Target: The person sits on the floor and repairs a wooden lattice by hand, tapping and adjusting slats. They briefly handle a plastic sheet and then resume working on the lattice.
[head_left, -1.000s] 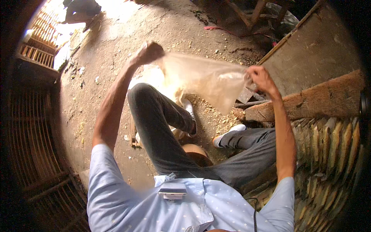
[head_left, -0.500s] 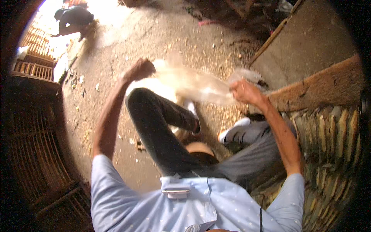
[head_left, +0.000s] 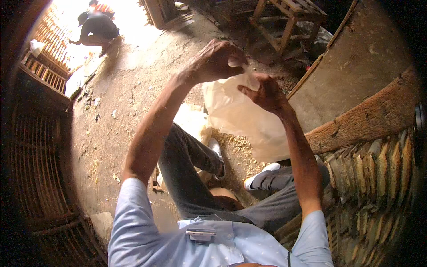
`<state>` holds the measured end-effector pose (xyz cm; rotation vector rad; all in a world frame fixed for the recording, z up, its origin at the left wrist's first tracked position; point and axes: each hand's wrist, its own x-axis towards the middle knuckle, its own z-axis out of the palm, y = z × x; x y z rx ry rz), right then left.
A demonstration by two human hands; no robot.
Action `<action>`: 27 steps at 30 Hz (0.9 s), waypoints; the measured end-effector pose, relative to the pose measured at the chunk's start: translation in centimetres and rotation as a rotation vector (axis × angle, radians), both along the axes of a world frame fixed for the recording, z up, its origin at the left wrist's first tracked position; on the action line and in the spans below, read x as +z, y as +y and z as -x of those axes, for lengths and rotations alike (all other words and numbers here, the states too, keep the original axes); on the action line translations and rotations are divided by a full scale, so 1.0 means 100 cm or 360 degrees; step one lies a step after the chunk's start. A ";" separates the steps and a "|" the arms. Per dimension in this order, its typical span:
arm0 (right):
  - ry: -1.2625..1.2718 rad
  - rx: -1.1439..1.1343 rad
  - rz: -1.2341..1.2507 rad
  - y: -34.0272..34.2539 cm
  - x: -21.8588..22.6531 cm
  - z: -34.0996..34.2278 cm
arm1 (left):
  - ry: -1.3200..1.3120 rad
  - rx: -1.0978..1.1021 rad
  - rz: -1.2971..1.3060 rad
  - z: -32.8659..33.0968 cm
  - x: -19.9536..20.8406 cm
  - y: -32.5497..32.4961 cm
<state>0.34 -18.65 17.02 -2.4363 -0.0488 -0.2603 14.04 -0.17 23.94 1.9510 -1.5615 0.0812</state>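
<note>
A translucent, pale plastic bag [head_left: 244, 118] hangs in front of me, its wide part spread over the right side of my lap. My left hand [head_left: 215, 62] is closed in a pinch on the bag's upper edge. Close beside it, my right hand [head_left: 269, 95] has its fingers curled at the same edge, with the thumb pointing toward the left hand. The exact hold of the right fingers is partly hidden. Another whitish bag [head_left: 193, 120] is by my left knee.
Yellowish crumbs [head_left: 233, 144] lie on the earthen floor between my shoes. A wooden plank [head_left: 364, 111] and stacked slats [head_left: 378, 173] are at right. Slatted bamboo [head_left: 40, 164] stands at left. A wooden stool [head_left: 289, 20] is ahead; a crouching person [head_left: 100, 29] is at far left.
The bag was stretched sideways between my widely parted hands. Now the hands are close together, higher and farther forward, and the bag hangs down below them.
</note>
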 end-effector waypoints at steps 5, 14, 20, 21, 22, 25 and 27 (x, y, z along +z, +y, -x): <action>0.0062 -0.0038 -0.1142 -0.010 0.007 0.009 | 0.0097 0.0629 0.0882 -0.024 -0.010 0.030; 0.0079 -0.0033 -0.1613 -0.033 -0.004 0.072 | 0.2434 0.0156 -0.0098 -0.008 -0.111 0.025; -0.0204 -0.0298 -0.1719 -0.056 -0.008 0.089 | 0.1957 -0.0219 0.0389 -0.007 -0.121 0.013; -0.0271 -0.0271 -0.1685 -0.065 -0.008 0.094 | 0.1995 -0.0251 0.0545 -0.006 -0.115 0.013; -0.0337 -0.0240 -0.1650 -0.076 -0.008 0.100 | 0.1932 -0.0270 0.0612 -0.003 -0.106 0.011; -0.0385 -0.0314 -0.1544 -0.077 0.007 0.103 | 0.1865 -0.0320 0.0694 -0.002 -0.093 0.012; -0.0398 -0.0286 -0.1639 -0.065 0.021 0.099 | 0.1678 -0.0222 0.0622 0.009 -0.077 0.013</action>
